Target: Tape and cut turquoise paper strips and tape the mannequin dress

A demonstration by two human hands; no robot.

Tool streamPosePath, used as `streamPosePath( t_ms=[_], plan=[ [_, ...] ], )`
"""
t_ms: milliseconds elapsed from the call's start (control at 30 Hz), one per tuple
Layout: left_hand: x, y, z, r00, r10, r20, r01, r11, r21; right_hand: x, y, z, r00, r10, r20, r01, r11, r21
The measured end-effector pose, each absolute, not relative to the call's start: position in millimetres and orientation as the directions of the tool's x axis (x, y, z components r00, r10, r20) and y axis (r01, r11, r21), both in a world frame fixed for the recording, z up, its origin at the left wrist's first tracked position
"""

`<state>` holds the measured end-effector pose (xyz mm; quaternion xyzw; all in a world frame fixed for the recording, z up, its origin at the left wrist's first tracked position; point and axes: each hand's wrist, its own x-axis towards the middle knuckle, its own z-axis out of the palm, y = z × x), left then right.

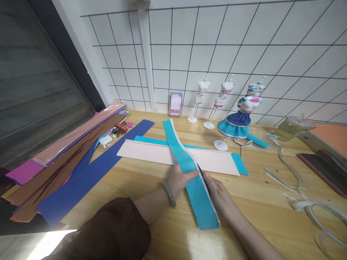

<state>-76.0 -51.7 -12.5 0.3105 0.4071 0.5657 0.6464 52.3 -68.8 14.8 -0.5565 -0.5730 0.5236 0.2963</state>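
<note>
My left hand (179,180), with a green bangle at the wrist, pinches the middle of a turquoise crepe-paper strip (200,206) between thumb and fingers. The strip runs lengthwise away from me, arched in the middle, with a white band along its right edge. My right hand (218,191) is closed around dark scissors (204,177). Their blades point away along that white edge; the handles are mostly hidden by my fingers. Behind the hands, a pale pink strip (214,160) lies crosswise over another turquoise piece (240,164), under the held strip's far part.
Blue paper (103,166) and brown paper strips (62,169) lie left, near a white earphone case (106,141). Two bare mini mannequins (201,94) and a skirted one (235,122) stand at the wall beside a phone (175,104). White ribbon (311,209) loops at right.
</note>
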Motion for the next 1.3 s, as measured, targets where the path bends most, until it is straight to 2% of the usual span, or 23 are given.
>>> streamPosePath(
  t_ms=[367,567,933,1300],
  plan=[
    [-76.8,-52.2,-13.7,0.036,0.984,-0.172,-0.466,0.169,0.868,54.4,-65.3,9.7,-0.25,0.945,-0.212,0.337,-0.121,-0.934],
    [-78.8,-50.9,-4.3,0.013,0.981,-0.195,-0.52,0.173,0.836,53.1,-67.8,10.3,-0.272,0.939,-0.209,0.311,-0.12,-0.943],
    [-77.8,-52.4,-13.6,0.03,0.984,-0.173,-0.432,0.169,0.886,52.1,-69.7,10.6,-0.256,0.945,-0.204,0.266,-0.134,-0.955],
    [-76.0,-52.0,-11.4,0.036,0.981,-0.191,-0.478,0.185,0.859,52.7,-67.7,8.0,-0.259,0.947,-0.191,0.264,-0.121,-0.957]
  ],
)
